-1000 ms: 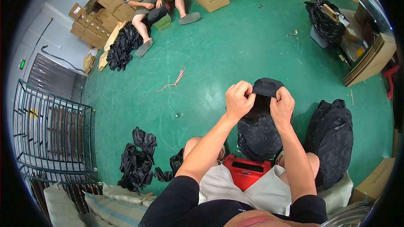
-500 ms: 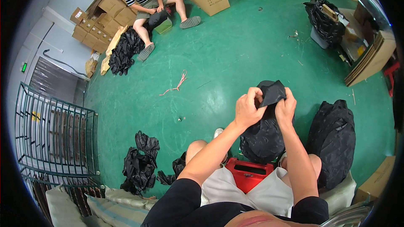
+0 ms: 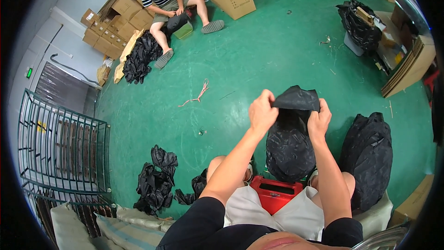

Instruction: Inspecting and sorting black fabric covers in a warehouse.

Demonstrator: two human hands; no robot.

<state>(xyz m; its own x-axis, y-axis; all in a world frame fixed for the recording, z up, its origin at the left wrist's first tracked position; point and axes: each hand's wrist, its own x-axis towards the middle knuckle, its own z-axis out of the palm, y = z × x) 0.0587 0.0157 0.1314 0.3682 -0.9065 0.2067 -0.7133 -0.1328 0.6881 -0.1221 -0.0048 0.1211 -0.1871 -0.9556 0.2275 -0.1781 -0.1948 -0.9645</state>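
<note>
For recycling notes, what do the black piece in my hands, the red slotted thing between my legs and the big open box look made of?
The black piece looks like thin matte fabric or film: it bends softly. The red slotted thing is probably slightly glossy moulded plastic: evenly coloured, smooth edges. The big open box seems dull brown cardboard, with flat panels.

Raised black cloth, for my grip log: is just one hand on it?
No, the left hand and right hand each pinch a side of the cloth.
</note>
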